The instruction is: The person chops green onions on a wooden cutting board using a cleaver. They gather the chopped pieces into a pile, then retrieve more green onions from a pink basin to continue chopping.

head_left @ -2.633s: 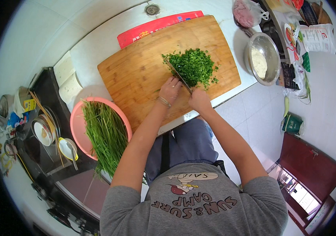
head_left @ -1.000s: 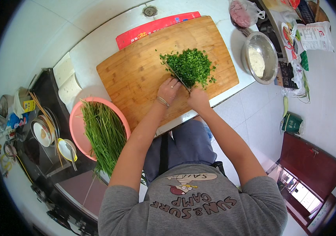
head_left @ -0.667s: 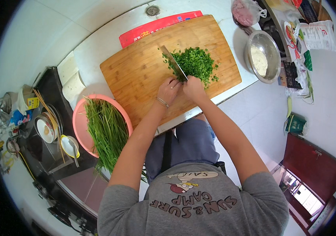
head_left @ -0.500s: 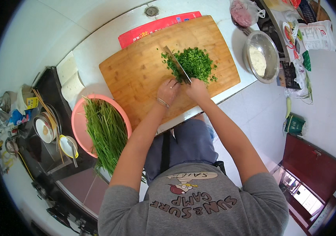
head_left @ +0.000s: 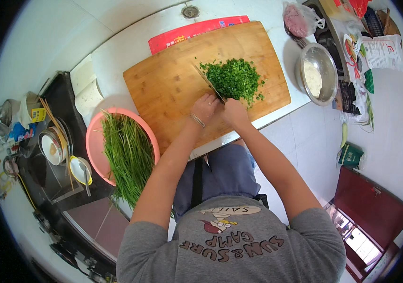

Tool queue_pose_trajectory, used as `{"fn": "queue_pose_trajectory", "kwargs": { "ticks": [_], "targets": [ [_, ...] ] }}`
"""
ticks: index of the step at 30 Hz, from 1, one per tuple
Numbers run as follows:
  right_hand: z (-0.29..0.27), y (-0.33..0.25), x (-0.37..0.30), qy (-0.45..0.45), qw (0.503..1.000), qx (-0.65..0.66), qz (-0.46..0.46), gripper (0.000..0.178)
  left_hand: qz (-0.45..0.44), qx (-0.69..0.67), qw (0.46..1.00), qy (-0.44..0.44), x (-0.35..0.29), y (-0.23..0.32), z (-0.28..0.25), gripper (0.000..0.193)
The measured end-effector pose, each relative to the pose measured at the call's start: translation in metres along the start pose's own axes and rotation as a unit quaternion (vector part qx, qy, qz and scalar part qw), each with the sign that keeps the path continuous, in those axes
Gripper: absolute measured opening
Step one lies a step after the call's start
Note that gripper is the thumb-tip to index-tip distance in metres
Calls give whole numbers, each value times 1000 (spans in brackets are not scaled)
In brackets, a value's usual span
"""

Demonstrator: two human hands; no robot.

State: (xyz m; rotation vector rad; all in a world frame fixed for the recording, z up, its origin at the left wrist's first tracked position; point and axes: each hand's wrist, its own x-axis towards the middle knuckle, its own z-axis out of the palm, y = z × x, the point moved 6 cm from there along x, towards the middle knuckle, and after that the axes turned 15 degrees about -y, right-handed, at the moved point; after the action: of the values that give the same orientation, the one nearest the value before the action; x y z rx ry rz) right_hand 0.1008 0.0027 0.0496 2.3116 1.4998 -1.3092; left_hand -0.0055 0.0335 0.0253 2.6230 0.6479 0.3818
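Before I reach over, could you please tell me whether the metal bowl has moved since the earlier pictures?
No: against the cutting board, the metal bowl keeps its place, off the board's right end.

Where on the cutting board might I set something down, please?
The cutting board is bare between knife, pink basin and red package, plus a strip right of the chopped greens; it's crowded around left hand and right hand.

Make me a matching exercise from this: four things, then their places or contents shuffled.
Things:
1. kitchen knife
2. chopped greens
3. pink basin
4. metal bowl

Places and contents:
A. heaped on the wooden cutting board
B. holds a pale mass
C. in the right hand
D. holds long green stalks

Right pairs: 1-C, 2-A, 3-D, 4-B
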Motion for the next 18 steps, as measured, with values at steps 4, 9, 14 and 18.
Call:
{"fn": "queue_pose_trajectory", "kwargs": {
  "ticks": [4, 9, 14, 18],
  "targets": [
    [-9, 3, 21, 64, 996, 58, -24, 16, 19, 17, 999, 47, -1, 5, -2, 24],
    [-12, 24, 3, 106, 991, 53, -64, 18, -22, -13, 999, 30, 7, 3, -4, 19],
    [-5, 32, -8, 58, 998, 16, -12, 17, 1, 0, 999, 33, 13, 1, 3, 18],
    [3, 30, -7, 6, 1000, 8, 16, 17, 0, 16, 999, 30, 12, 2, 1, 18]
  ]
}}
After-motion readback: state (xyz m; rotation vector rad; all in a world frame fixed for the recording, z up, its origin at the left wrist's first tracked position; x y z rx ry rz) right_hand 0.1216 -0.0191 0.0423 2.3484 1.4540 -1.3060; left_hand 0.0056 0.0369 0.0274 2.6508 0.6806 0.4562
